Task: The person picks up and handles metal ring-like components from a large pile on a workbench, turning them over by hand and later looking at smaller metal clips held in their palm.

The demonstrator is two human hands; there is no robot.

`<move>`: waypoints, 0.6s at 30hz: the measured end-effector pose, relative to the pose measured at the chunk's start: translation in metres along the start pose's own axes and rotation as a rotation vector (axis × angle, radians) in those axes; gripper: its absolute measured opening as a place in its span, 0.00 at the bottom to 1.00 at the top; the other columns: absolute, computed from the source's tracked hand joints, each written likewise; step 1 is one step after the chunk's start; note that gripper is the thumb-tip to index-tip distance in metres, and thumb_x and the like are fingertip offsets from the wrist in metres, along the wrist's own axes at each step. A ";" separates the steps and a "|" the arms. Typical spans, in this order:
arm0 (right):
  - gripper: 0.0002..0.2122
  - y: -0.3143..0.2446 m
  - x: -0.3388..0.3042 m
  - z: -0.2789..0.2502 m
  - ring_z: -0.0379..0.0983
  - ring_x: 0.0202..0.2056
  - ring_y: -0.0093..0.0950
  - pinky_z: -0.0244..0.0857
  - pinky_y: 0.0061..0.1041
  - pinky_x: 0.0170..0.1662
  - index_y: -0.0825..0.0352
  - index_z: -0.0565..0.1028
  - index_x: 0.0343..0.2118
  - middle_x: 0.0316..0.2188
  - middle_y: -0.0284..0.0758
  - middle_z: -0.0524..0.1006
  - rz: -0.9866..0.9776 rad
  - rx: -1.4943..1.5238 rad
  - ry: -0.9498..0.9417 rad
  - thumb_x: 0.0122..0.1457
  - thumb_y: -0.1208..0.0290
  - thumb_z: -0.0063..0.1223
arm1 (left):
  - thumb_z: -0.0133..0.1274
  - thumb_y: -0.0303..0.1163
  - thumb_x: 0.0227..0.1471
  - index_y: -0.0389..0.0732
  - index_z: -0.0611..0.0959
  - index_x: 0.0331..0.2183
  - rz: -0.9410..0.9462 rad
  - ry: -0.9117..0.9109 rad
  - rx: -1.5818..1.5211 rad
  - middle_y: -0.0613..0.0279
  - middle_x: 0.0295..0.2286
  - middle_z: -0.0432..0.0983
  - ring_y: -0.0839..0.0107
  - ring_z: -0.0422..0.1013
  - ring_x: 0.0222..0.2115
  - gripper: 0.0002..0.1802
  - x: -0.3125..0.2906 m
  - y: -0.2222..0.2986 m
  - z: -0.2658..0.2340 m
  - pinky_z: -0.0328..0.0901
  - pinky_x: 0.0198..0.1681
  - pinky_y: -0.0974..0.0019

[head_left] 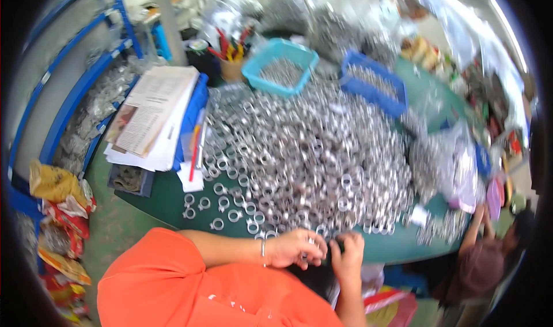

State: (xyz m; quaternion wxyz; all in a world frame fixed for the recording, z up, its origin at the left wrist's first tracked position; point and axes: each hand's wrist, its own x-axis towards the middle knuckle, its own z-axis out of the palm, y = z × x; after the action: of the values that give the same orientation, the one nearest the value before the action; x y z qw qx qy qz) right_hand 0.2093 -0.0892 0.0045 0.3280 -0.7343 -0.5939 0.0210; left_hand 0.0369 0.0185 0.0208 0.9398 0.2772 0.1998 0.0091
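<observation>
A large heap of small silvery metal ring clamps (pixel 311 154) covers the middle of the green table (pixel 155 207). At the heap's near edge, my left hand (pixel 294 248) has its fingers curled round at least one ring clamp (pixel 305 256), partly hidden by the fingers. Close on its right, apart by a small gap, my right hand (pixel 348 256) is bent with thumb and fingers drawn together. Whatever lies in its grasp is blurred and hidden. Several loose ring clamps (pixel 217 224) are scattered on the table to the left of the heap.
Behind the heap stand a turquoise basket (pixel 250 72) and a blue basket (pixel 377 103), both holding small metal parts. Newspapers (pixel 151 116) and a red pen (pixel 194 154) lie at left. Plastic bags (pixel 455 163) and another person (pixel 478 258) are at right. Blue shelving (pixel 63 108) borders the left.
</observation>
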 end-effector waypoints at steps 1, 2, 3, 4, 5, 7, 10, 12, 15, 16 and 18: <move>0.09 0.002 -0.001 0.001 0.65 0.33 0.42 0.60 0.36 0.36 0.68 0.73 0.26 0.31 0.42 0.70 -0.043 -0.064 0.014 0.42 0.75 0.60 | 0.53 0.27 0.48 0.38 0.76 0.33 0.005 -0.013 0.015 0.63 0.27 0.74 0.75 0.72 0.27 0.07 0.002 -0.001 -0.001 0.66 0.23 0.75; 0.08 0.000 0.001 0.003 0.65 0.32 0.41 0.59 0.35 0.35 0.67 0.72 0.25 0.30 0.42 0.70 -0.069 -0.068 0.017 0.41 0.75 0.60 | 0.53 0.28 0.48 0.39 0.76 0.32 0.040 0.019 0.028 0.64 0.25 0.73 0.77 0.71 0.25 0.07 -0.001 -0.001 0.000 0.63 0.21 0.76; 0.09 0.002 0.000 0.008 0.64 0.31 0.42 0.58 0.36 0.35 0.67 0.73 0.25 0.30 0.41 0.69 -0.080 -0.072 0.022 0.41 0.75 0.61 | 0.54 0.30 0.49 0.39 0.76 0.31 0.065 0.053 0.034 0.66 0.24 0.72 0.78 0.69 0.24 0.07 -0.005 -0.002 0.002 0.61 0.20 0.77; 0.08 0.003 0.001 0.009 0.65 0.32 0.41 0.59 0.36 0.36 0.68 0.72 0.24 0.30 0.42 0.69 -0.072 -0.072 0.001 0.41 0.76 0.60 | 0.55 0.32 0.49 0.40 0.75 0.30 0.069 0.079 0.025 0.67 0.22 0.70 0.79 0.67 0.22 0.08 -0.007 -0.002 0.004 0.59 0.19 0.77; 0.07 0.004 0.000 0.008 0.65 0.34 0.41 0.59 0.35 0.38 0.69 0.72 0.23 0.29 0.43 0.69 -0.056 -0.080 -0.020 0.42 0.76 0.59 | 0.55 0.35 0.49 0.40 0.75 0.30 0.066 0.098 0.014 0.68 0.20 0.68 0.80 0.65 0.21 0.10 -0.009 -0.003 0.005 0.56 0.18 0.78; 0.07 0.009 0.000 0.008 0.65 0.33 0.40 0.59 0.34 0.37 0.70 0.71 0.22 0.28 0.42 0.68 -0.040 -0.018 -0.004 0.42 0.78 0.58 | 0.55 0.38 0.50 0.41 0.74 0.30 0.085 0.074 0.028 0.71 0.18 0.67 0.82 0.62 0.19 0.11 -0.012 -0.003 0.005 0.54 0.18 0.79; 0.05 0.016 -0.004 0.001 0.66 0.29 0.29 0.62 0.25 0.34 0.70 0.71 0.25 0.27 0.38 0.70 0.039 0.155 0.045 0.50 0.76 0.54 | 0.54 0.38 0.51 0.42 0.75 0.31 0.140 0.038 0.050 0.73 0.20 0.66 0.84 0.62 0.20 0.10 -0.009 -0.011 0.000 0.53 0.18 0.80; 0.06 0.000 -0.004 -0.003 0.67 0.30 0.19 0.63 0.20 0.37 0.70 0.73 0.29 0.27 0.32 0.74 0.303 0.498 0.087 0.55 0.73 0.53 | 0.54 0.37 0.51 0.42 0.75 0.32 0.161 0.041 0.058 0.73 0.21 0.66 0.84 0.62 0.20 0.10 -0.015 -0.008 0.000 0.54 0.18 0.80; 0.03 -0.021 0.000 -0.012 0.69 0.36 0.32 0.62 0.26 0.39 0.71 0.70 0.24 0.35 0.43 0.71 0.219 0.727 -0.009 0.47 0.81 0.52 | 0.55 0.38 0.50 0.41 0.76 0.34 0.178 0.002 0.066 0.73 0.21 0.66 0.85 0.62 0.20 0.13 -0.014 -0.011 -0.003 0.54 0.17 0.81; 0.02 -0.038 0.004 -0.013 0.69 0.38 0.31 0.63 0.26 0.41 0.71 0.70 0.25 0.39 0.46 0.71 0.070 0.597 -0.049 0.48 0.81 0.51 | 0.55 0.39 0.50 0.40 0.77 0.34 0.195 0.019 0.029 0.73 0.20 0.67 0.85 0.63 0.19 0.14 -0.018 -0.009 -0.003 0.55 0.16 0.81; 0.05 -0.066 0.015 -0.015 0.73 0.37 0.37 0.65 0.28 0.43 0.70 0.73 0.25 0.35 0.45 0.75 -0.136 0.389 -0.102 0.44 0.80 0.57 | 0.56 0.39 0.49 0.38 0.78 0.33 0.228 0.099 0.053 0.70 0.21 0.70 0.84 0.64 0.19 0.14 -0.022 -0.007 -0.005 0.57 0.17 0.81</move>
State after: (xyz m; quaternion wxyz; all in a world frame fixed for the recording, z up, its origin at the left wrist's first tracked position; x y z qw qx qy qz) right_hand 0.1636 -0.0772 0.0546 0.4340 -0.6134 -0.6424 0.1503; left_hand 0.0144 0.0122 0.0211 0.9140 0.3222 0.2132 0.1241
